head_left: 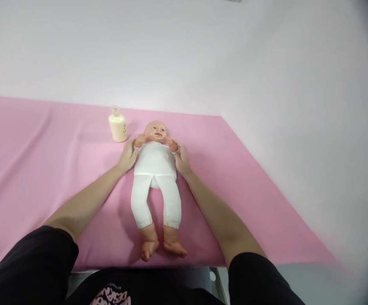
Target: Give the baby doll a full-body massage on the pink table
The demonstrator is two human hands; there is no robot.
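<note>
Doll [156,169]: on its back on the pink sheet [44,169], long axis running away from the person, head far, feet near.
Left hand [128,155]: cupped on doll's shoulder.
Right hand [181,159]: likewise, opposite shoulder.
Bottle [117,125]: upright beside head.

Background items: bottle, sheet, wall.
You have one cream bottle [117,126] standing upright on the pink sheet [44,169], near its far edge. The sheet lies flat with faint creases on its left part, and its right edge runs diagonally toward you. A plain white wall [184,51] stands behind it. Grey floor [298,279] shows at lower right.
</note>
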